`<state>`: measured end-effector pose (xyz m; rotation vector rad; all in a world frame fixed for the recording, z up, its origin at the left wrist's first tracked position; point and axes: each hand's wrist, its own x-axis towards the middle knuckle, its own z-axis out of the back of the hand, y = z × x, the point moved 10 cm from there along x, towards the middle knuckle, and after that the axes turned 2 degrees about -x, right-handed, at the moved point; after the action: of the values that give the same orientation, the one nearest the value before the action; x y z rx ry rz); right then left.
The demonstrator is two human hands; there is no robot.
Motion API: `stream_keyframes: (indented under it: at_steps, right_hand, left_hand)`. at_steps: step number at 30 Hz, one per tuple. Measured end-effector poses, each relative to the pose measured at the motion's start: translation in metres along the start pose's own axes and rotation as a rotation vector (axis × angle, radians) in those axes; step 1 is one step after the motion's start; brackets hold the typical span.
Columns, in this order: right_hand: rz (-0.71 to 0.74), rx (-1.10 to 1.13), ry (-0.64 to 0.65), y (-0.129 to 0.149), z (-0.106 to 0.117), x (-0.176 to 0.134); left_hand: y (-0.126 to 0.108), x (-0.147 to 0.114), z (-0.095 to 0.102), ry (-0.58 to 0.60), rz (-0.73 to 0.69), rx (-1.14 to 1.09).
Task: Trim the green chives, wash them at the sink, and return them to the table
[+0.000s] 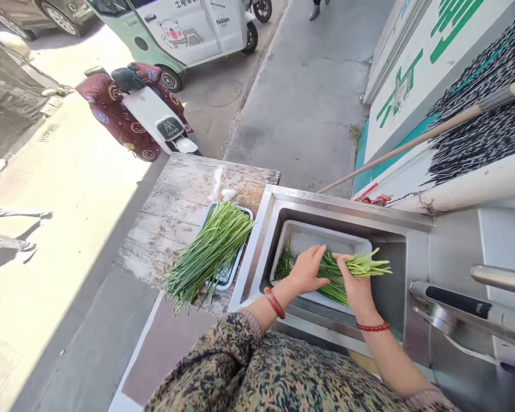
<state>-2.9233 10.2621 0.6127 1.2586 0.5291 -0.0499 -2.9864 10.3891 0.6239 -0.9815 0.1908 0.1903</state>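
Nearest to me are my own mottled sleeves (232, 337), then my hands above the sink. My right hand (357, 289), a red beaded bracelet at its wrist, has its fingers closed round a bunch of long green stalks (367, 265), the pale ends sticking out to the right. My left hand (309, 270) reaches over the greens with its fingers together and the thumb held apart; whether it touches any stalk I cannot tell. The bunch lies over a shallow basin (313, 236), more greens beneath it, inside my steel sink (339, 207). The faucet (459, 303) stands to the right. To the left, on the weathered wooden tabletop (154, 229), a big heap of greens (212, 246) overhangs a light-blue tray (234, 274). Farther off stand a scooter (154, 117) and a three-wheeler (189, 31).
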Motion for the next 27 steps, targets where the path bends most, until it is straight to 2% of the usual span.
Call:
stream_keyframes:
  at_steps: [3,6,8,11,13,15,17,19,22,24,27]
  right_hand:
    - [0.182,0.061,0.035,0.073,0.008,-0.029]
    - [0.148,0.235,0.046,0.108,0.012,-0.042]
    - [0.082,0.379,0.096,0.116,0.005,-0.044]
    - [0.080,0.452,0.277,0.126,-0.021,-0.047]
    - [0.095,0.435,0.442,0.126,-0.046,-0.053]
    - [0.043,0.394,0.546,0.113,-0.067,-0.059]
    - [-0.059,0.344,0.559,0.090,-0.079,-0.060]
    - [-0.147,0.294,0.527,0.064,-0.080,-0.059]
    - [-0.221,0.225,0.486,0.031,-0.073,-0.058]
    - [-0.257,0.195,0.442,0.011,-0.066,-0.055]
    - [-0.297,0.174,0.393,-0.015,-0.058,-0.051]
  left_hand:
    - [-0.055,0.007,0.007,-0.005,-0.176,0.027]
    - [-0.097,0.002,0.032,-0.064,-0.280,0.032]
    - [-0.110,-0.007,0.048,-0.050,-0.272,0.064]
    - [-0.107,-0.028,0.077,0.003,-0.139,0.174]
    - [-0.096,-0.047,0.105,0.002,-0.031,0.257]
    - [-0.080,-0.070,0.142,-0.051,0.105,0.345]
    - [-0.054,-0.097,0.185,-0.135,0.297,0.464]
    - [-0.025,-0.126,0.227,-0.201,0.475,0.605]
    - [0.026,-0.160,0.273,-0.281,0.665,0.786]
    - [0.064,-0.172,0.286,-0.331,0.735,0.842]
    - [0.122,-0.171,0.272,-0.311,0.767,0.830]
